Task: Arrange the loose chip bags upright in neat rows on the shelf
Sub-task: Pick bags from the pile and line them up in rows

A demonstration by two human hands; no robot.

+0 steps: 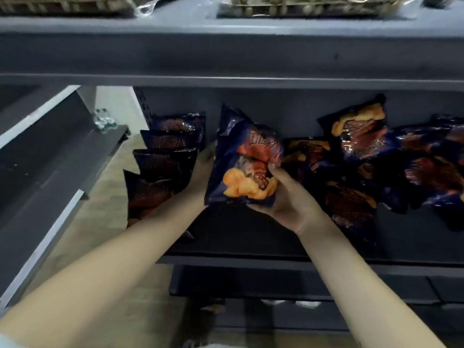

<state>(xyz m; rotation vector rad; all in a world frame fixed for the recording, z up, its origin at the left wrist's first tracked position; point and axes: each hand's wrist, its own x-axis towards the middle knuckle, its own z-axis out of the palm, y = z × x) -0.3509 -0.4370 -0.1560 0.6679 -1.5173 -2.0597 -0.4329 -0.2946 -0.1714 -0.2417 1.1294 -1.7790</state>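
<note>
A dark blue chip bag (241,156) with orange chips printed on it is held upright above the dark grey shelf (238,234). My right hand (288,197) grips its lower right corner. My left hand (203,169) is behind its left edge, against the bag. To the left, a row of several bags (163,167) stands upright, one behind the other. To the right, loose bags (356,136) lie in a jumbled heap, more loose bags (431,167) reaching the right edge.
An upper shelf board (226,51) overhangs the work area, with wrapped packs (301,6) on top. Another grey shelf unit (50,159) stands at the left across a wooden floor aisle. Lower shelves (276,285) sit below.
</note>
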